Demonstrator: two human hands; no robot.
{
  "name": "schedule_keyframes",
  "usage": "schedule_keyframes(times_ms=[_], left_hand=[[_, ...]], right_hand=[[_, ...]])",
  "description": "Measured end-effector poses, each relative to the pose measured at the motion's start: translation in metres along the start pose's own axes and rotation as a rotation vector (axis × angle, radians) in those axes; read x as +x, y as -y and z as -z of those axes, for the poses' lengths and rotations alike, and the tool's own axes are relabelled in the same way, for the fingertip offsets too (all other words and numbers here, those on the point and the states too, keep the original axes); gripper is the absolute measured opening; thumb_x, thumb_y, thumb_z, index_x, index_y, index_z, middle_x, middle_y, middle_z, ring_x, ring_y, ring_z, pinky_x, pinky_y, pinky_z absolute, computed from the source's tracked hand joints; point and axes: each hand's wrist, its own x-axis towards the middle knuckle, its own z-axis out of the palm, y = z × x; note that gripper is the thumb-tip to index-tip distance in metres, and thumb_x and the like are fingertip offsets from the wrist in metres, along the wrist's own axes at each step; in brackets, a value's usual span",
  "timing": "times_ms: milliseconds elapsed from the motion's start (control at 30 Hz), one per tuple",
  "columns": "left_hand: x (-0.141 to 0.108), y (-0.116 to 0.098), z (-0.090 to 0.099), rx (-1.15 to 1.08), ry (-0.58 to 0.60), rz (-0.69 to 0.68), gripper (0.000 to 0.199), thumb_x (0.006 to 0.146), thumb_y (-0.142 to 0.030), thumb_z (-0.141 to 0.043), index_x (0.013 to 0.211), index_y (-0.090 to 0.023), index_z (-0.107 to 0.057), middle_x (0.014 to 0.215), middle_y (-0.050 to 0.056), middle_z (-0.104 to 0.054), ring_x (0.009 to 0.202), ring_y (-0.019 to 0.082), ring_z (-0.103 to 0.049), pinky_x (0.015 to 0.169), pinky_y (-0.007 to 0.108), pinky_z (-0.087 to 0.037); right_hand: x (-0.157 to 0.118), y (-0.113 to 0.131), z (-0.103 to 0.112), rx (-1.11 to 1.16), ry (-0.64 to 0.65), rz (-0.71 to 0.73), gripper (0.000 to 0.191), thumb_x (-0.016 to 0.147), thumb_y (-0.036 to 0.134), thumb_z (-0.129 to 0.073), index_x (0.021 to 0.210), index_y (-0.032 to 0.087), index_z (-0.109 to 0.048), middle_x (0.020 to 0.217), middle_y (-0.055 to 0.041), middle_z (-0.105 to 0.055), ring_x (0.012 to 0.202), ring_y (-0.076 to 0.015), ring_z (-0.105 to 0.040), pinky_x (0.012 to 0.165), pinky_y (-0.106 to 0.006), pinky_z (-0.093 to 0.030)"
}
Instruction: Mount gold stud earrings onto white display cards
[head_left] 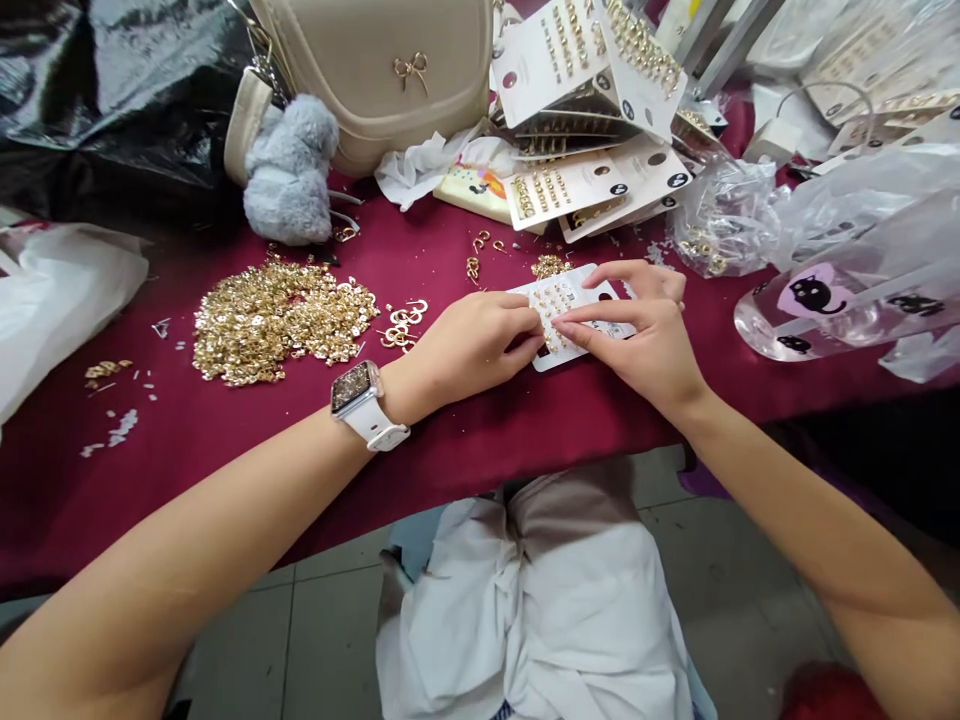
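Left hand and right hand together, pinching a white rectangular card. Gold metal earring heap beside, on maroon-draped desk. Risk: slipping fingers knocking pieces loose.

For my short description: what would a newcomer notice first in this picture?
The big heap of small gold pieces on the dark red tablecloth comes first, left of centre. To its right, the left hand and right hand hold a white card of gold studs. Behind, more gold-studded cards stand beside a beige handbag.

1 head-worn camera looks down at left hand and right hand
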Motion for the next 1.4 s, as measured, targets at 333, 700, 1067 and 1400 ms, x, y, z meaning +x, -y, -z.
schedule_keyframes(times_ms=[333, 700, 1067, 1400], left_hand=[[-0.001, 0.001, 0.001, -0.039, -0.048, -0.002, 0.021, 0.088, -0.023, -0.053, 0.079, -0.013, -0.069, 0.076, 0.005, -0.067, 0.069, 0.014, -0.06, 0.065, 0.024, -0.043], [0.0, 0.004, 0.004, -0.046, -0.174, 0.103, 0.017, 0.084, -0.022, -0.053, 0.075, -0.013, -0.065, 0.067, 0.001, -0.059, 0.058, 0.009, -0.049, 0.056, 0.021, -0.037], [0.003, 0.002, 0.001, 0.025, -0.109, 0.11, 0.018, 0.082, -0.02, -0.051, 0.084, -0.014, -0.068, 0.07, 0.002, -0.059, 0.062, 0.012, -0.052, 0.065, 0.026, -0.041], [0.004, 0.003, -0.003, -0.071, -0.17, 0.144, 0.01, 0.083, -0.016, -0.056, 0.083, -0.012, -0.066, 0.073, 0.001, -0.058, 0.064, 0.01, -0.051, 0.062, 0.022, -0.04]], right_hand=[[0.01, 0.0, -0.003, 0.162, -0.015, 0.025, 0.009, 0.079, 0.037, -0.07, 0.08, 0.03, -0.075, 0.089, -0.0034, -0.068, 0.099, -0.0255, -0.057, 0.093, -0.047, -0.042], [0.016, -0.008, -0.009, 0.337, 0.094, 0.0, 0.029, 0.076, 0.053, -0.068, 0.075, 0.024, -0.073, 0.086, -0.0027, -0.065, 0.092, -0.0207, -0.057, 0.09, -0.04, -0.042], [0.019, -0.007, -0.01, 0.255, 0.154, 0.014, 0.019, 0.078, 0.044, -0.071, 0.078, 0.026, -0.074, 0.089, -0.002, -0.065, 0.096, -0.0213, -0.054, 0.092, -0.04, -0.041], [0.019, -0.007, -0.01, 0.261, 0.162, -0.03, 0.014, 0.076, 0.04, -0.073, 0.078, 0.027, -0.075, 0.089, -0.0015, -0.066, 0.094, -0.0213, -0.055, 0.091, -0.041, -0.041]])
